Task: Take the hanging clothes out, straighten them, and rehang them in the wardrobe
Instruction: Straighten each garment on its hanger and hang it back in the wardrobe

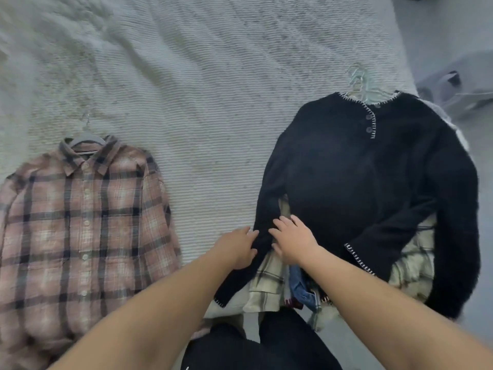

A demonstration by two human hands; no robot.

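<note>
A black fuzzy cardigan (pixel 354 180) with white stitched edging lies on top of a pile of clothes on the bed, still on a pale hanger (pixel 360 84). Its left sleeve (pixel 245 265) runs down toward me. My left hand (pixel 238 247) pinches that sleeve from its left side. Flat on the sleeve's right side rests my right hand (pixel 292 243), fingers spread. A pink and grey plaid shirt (pixel 82 225) lies flat at the left on a grey hanger (pixel 86 138).
The clothes lie on a white ribbed bedspread (pixel 202 108). Under the cardigan are a cream plaid garment (pixel 410 271) and a bit of blue denim (pixel 300 287). The bed's right edge and grey floor (pixel 453 36) show at far right. My dark trousers (pixel 261 345) are at the bottom.
</note>
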